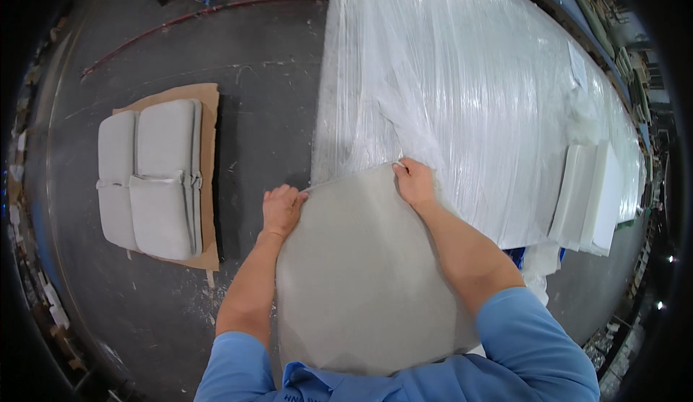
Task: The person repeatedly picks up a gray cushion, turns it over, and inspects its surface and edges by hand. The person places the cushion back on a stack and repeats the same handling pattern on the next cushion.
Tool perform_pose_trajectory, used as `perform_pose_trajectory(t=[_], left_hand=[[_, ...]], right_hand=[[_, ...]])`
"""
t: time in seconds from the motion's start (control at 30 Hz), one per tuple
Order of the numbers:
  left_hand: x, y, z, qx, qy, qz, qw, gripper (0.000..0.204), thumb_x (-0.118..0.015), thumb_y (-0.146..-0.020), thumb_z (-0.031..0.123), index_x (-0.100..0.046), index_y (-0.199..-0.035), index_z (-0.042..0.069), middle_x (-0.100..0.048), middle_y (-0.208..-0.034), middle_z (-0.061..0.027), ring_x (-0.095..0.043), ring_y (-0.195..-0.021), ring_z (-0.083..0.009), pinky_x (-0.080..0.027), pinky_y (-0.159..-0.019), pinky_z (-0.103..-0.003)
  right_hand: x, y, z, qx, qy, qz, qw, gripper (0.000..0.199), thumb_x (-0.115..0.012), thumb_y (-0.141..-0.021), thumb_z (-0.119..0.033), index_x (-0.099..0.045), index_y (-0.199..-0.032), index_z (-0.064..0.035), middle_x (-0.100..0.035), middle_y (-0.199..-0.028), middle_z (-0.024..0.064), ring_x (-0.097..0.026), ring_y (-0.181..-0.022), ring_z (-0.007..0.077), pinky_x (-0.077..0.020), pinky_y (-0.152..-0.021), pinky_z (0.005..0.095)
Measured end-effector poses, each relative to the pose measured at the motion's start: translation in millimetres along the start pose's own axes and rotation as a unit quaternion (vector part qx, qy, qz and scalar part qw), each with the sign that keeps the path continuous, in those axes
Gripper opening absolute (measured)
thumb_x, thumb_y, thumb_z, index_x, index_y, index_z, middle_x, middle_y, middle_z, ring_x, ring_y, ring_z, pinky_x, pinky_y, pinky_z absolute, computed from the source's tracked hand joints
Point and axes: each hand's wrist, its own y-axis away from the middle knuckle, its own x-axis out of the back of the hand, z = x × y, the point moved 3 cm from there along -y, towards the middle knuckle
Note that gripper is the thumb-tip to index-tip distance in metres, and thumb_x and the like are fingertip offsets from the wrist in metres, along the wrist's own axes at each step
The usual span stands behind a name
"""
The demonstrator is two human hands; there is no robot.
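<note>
A large light-grey fabric cushion [364, 279] lies against my front, its far edge tilted away from me. My left hand [282, 211] grips its far left corner, fingers curled over the edge. At the far right corner my right hand [415, 182] pinches the same edge between thumb and fingers. Right beyond the cushion stands a big bulk wrapped in clear plastic film [498, 106], with loose folds of film near my right hand. The cushion's underside is hidden from me.
On the dark floor to the left, several grey cushions [170, 138] lie stacked on a sheet of brown cardboard [209, 221]. A red hose [209, 11] runs along the floor at the far left. White foam slabs [588, 196] lean at the right of the wrapped bulk.
</note>
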Motion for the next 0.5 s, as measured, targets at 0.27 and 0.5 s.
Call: perform_pose_trajectory(t=[0.27,0.5], left_hand=[[-14,-6,-10,0.133,0.190,-0.202,0.951,0.045,-0.058,-0.106,0.044,-0.069,-0.089,0.004,-0.067,-0.080,-0.0107,-0.064,-0.081,-0.0267,-0.049,-0.078,-0.044],[7,22,-32,0.250,0.305,-0.371,0.841,0.041,-0.067,-0.101,0.045,-0.076,-0.103,0.005,-0.072,-0.087,-0.0088,-0.063,-0.081,-0.0186,-0.051,-0.078,-0.036]], right_hand=[[-2,-3,1,0.009,0.000,0.017,1.000,0.026,-0.066,-0.096,-0.025,-0.070,-0.092,0.0004,-0.069,-0.083,0.0251,-0.066,-0.080,0.0437,-0.0499,-0.075,0.0505],[1,-3,-6,0.010,0.017,0.018,1.000,0.027,-0.066,-0.097,-0.025,-0.069,-0.091,0.0010,-0.069,-0.082,0.0249,-0.066,-0.080,0.0442,-0.0502,-0.075,0.0506]])
